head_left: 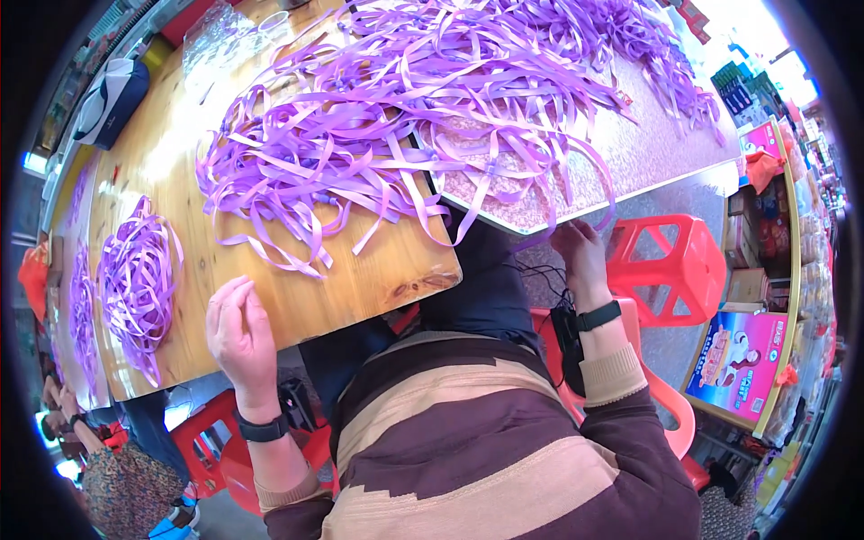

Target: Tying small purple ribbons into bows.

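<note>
My left hand (pixel 241 331) is at the front edge of the wooden table (pixel 360 283), its fingers bent and pressed together with nothing visible in them. My right hand (pixel 582 256) is just below the corner of a pale speckled table (pixel 657 157). Its fingers are closed at the lower bend of a loop of purple ribbon (pixel 605 193); the fingertips are partly hidden. A large tangled heap of purple ribbon lanyards (pixel 315 153) spreads across both tables. Left of it, a smaller oval bundle of the same purple ribbon (pixel 137 283) lies on the wood.
A dark blue and white case (pixel 112 103) and clear plastic bags (pixel 225 49) lie toward the far left. A red plastic stool (pixel 670 270) stands to the right, before stocked shelves. Another person in a patterned garment (pixel 135 490) is at the lower left.
</note>
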